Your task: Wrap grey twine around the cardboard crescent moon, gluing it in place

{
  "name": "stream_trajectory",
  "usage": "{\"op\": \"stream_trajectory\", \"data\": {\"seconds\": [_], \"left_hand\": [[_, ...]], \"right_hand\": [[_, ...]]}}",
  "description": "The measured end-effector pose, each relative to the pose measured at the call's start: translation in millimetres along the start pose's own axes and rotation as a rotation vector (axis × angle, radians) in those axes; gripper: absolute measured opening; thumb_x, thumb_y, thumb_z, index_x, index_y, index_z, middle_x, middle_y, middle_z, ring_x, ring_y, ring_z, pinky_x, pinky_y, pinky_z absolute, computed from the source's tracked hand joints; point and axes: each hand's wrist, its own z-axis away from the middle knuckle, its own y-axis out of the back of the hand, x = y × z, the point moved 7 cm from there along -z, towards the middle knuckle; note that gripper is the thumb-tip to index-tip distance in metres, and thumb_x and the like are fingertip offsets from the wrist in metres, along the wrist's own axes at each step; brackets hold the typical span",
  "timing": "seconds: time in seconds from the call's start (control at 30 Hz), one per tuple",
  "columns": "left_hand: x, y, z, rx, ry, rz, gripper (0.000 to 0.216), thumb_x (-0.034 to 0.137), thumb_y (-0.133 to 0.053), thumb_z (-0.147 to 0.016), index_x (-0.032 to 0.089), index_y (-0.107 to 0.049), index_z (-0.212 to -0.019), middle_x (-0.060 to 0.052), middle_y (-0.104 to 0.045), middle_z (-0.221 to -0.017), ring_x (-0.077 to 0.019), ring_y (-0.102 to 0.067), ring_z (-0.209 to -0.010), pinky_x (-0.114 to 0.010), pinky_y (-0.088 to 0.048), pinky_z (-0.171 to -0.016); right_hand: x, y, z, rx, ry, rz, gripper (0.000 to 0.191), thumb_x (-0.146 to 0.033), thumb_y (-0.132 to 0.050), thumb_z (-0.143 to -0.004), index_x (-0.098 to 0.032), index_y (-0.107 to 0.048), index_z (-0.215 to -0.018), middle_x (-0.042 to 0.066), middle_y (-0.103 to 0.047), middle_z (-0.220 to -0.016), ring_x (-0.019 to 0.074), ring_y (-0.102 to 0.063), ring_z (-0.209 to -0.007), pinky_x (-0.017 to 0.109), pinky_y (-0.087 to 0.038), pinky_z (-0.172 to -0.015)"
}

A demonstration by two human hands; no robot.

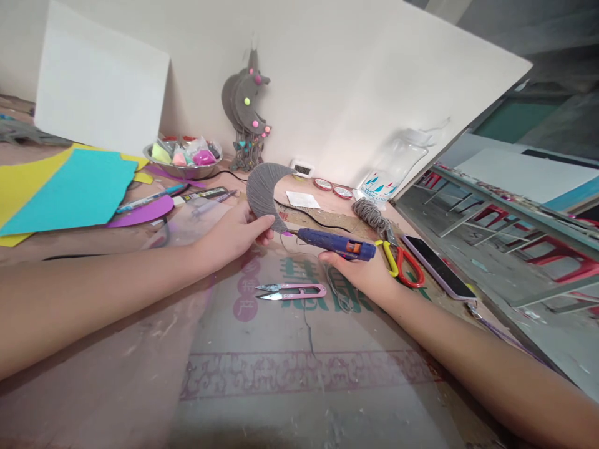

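A crescent moon wrapped in grey yarn (262,189) is pinched by my left hand (243,229) near its lower end. My right hand (358,271) is closed around a blue hot glue gun (327,243). The gun's nozzle points left at the moon's lower tip, where a bit of purple shows; whether they touch I cannot tell. Below both hands, pink thread snips (299,291) lie on the printed plastic sheet (243,374). A loose grey strand (339,290) lies under my right hand.
Right of the glue gun lie a grey yarn bundle (372,215), red-and-yellow-handled scissors (409,267) and a phone (437,267). Coloured foam sheets (70,187) and a metal bowl (182,169) are at left. A decorated moon ornament (243,106) hangs behind; a glass jar (393,165) stands back right.
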Motion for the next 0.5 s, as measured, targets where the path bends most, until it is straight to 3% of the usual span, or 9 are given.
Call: {"op": "stream_trajectory", "data": {"seconds": [0.5], "left_hand": [[1.5,-1.7,2.0,-0.007,0.027,0.001,0.013,0.03,-0.052,-0.082,0.019,-0.048,-0.076,0.002,-0.056,-0.063,-0.0117,-0.051,-0.057,-0.021,-0.041,-0.052]], "right_hand": [[-2.7,-3.9,-0.9,-0.036,-0.022,-0.004,0.034,-0.05,-0.068,-0.069,-0.019,-0.064,-0.083,0.003,-0.068,-0.077,0.0206,-0.064,-0.073,0.032,-0.052,-0.067]]}}
